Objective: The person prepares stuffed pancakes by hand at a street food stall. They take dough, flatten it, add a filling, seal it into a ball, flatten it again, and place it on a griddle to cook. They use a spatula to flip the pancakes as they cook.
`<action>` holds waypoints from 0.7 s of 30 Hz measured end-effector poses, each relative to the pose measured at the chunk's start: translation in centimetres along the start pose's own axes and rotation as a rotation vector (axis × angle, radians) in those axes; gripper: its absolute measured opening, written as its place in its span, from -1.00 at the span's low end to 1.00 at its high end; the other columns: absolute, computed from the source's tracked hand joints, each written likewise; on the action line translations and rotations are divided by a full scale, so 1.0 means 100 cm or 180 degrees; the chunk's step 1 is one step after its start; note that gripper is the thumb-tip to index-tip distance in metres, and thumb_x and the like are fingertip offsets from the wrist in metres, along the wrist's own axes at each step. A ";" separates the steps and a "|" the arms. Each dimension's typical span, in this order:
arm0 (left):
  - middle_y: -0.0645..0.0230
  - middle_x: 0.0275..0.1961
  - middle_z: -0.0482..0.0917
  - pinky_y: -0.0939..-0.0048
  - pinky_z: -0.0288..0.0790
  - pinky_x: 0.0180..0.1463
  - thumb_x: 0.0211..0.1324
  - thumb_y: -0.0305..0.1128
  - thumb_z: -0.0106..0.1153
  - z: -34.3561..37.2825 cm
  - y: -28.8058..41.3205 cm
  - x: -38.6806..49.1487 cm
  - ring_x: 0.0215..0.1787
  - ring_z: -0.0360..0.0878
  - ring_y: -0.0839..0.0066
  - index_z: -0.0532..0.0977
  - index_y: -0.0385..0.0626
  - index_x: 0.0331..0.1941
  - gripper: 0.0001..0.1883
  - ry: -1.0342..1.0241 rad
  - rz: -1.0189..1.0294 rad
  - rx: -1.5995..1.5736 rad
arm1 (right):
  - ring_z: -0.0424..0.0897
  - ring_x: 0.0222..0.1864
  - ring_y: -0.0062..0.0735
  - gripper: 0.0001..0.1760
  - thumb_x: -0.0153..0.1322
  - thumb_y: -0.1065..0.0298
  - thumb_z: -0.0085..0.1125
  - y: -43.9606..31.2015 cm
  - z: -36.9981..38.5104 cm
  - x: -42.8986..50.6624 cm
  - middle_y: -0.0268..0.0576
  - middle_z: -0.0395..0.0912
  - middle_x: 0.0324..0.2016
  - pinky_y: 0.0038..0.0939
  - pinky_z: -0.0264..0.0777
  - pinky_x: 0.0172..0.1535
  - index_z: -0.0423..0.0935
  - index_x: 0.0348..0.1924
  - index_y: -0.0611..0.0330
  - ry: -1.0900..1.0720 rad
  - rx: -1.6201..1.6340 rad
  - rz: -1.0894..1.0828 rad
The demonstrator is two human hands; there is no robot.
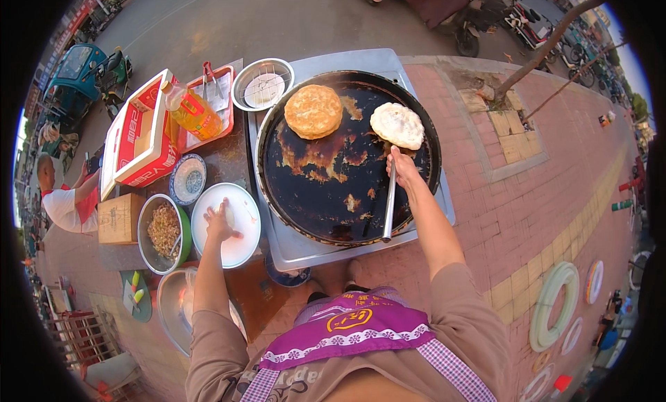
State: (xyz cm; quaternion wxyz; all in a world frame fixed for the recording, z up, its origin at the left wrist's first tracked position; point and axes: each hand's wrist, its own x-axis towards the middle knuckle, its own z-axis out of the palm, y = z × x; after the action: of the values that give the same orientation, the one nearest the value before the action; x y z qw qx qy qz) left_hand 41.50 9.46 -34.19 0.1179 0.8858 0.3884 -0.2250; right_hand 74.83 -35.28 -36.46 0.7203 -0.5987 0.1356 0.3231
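Oil glistens in a large round griddle pan [312, 209]. A browned flatbread [314, 112] lies at its upper left and a paler flatbread [397, 125] at its upper right. My right hand [404, 168] grips a metal-handled tool [389, 204] just below the pale flatbread; the tool's working end is hidden. Over a white plate [250, 240] left of the pan, my left hand [221, 222] is spread, palm down, with a pale lump of dough [229, 212] partly showing beside its fingers. A bowl of chopped filling [164, 230] with a spoon stands left of the plate.
Left of the pan are a patterned bowl [188, 179], an oil bottle [193, 113], a red-white box [140, 136], tongs [209, 77] on a red tray [227, 123], and a steel bowl with a wire rack [263, 84]. A person [67, 201] is at far left. A thin tree [546, 48] stands right.
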 end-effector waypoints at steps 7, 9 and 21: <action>-0.14 0.51 -0.06 -0.27 0.30 0.30 -0.64 -0.30 0.72 0.002 -0.002 0.002 0.52 -0.07 -0.29 -0.07 0.51 0.50 0.49 0.0064 0.0058 0.0003 | 0.24 -0.73 -0.52 -0.54 0.59 -0.04 -0.05 -0.018 0.009 -0.039 -0.41 0.25 -0.73 -0.46 0.13 -0.62 0.37 -0.53 0.01 -0.0345 0.0384 0.0078; -0.13 0.51 -0.04 -0.28 0.31 0.30 -0.64 -0.31 0.71 0.003 -0.002 0.003 0.52 -0.06 -0.30 -0.07 0.52 0.49 0.48 0.0090 0.0031 -0.0005 | 0.19 -0.73 -0.58 -0.53 0.60 -0.03 -0.07 -0.022 0.001 -0.065 -0.46 0.15 -0.76 -0.49 0.03 -0.64 0.32 -0.56 -0.06 -0.0624 0.0669 0.0598; 0.04 0.52 -0.14 -0.45 0.39 0.18 -0.57 -0.37 0.69 0.005 0.004 0.003 0.53 -0.19 -0.35 -0.10 0.68 0.47 0.46 0.0020 -0.0126 -0.0212 | 0.00 -0.79 -0.65 -0.66 0.58 0.28 -0.09 -0.104 -0.025 -0.054 -0.46 0.05 -0.76 -0.49 -0.14 -0.62 0.36 -0.52 0.12 -0.1781 0.2338 0.1236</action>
State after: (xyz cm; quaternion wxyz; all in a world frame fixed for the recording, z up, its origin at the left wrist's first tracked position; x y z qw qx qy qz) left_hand 41.85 9.20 -34.78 0.1417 0.8742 0.4136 -0.2114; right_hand 77.75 -40.05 -25.91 0.8188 -0.1597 0.1509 0.5304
